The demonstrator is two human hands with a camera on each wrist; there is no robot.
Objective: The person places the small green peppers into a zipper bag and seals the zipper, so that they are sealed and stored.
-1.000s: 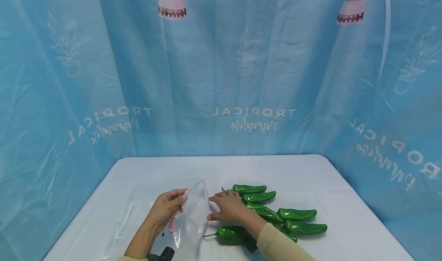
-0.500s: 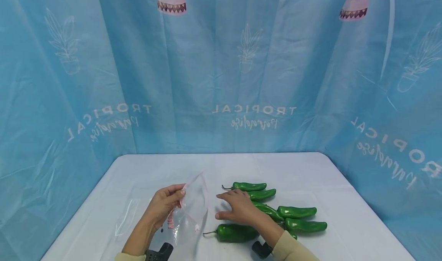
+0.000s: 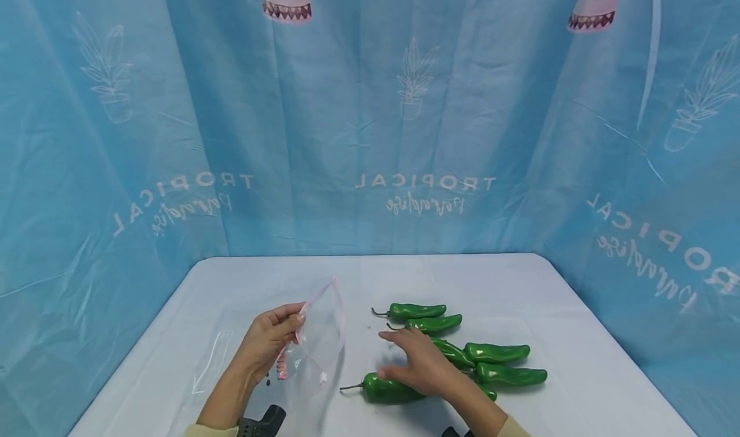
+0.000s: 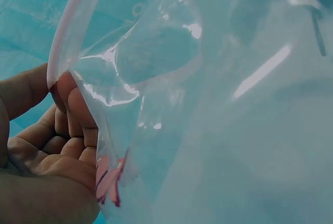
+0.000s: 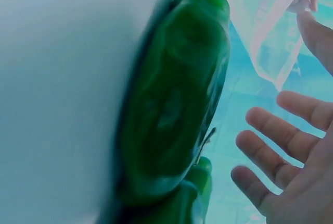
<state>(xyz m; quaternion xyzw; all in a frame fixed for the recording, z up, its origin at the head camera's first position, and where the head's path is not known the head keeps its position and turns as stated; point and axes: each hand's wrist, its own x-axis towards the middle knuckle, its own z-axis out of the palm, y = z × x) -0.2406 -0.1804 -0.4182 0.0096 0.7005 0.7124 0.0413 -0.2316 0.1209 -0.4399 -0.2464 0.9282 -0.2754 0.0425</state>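
A clear, pink-rimmed plastic bag (image 3: 322, 337) is gaping open. Long, glossy green peppers (image 3: 455, 353) are lying clustered on its right.

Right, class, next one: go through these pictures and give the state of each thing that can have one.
Clear bag: mouth open, no pepper visible inside
Left hand: pinching the bag's rim
Right hand: fingers spread, holding nothing
Green peppers: lying on the white table, outside the bag
Blue curtain: hanging, creased
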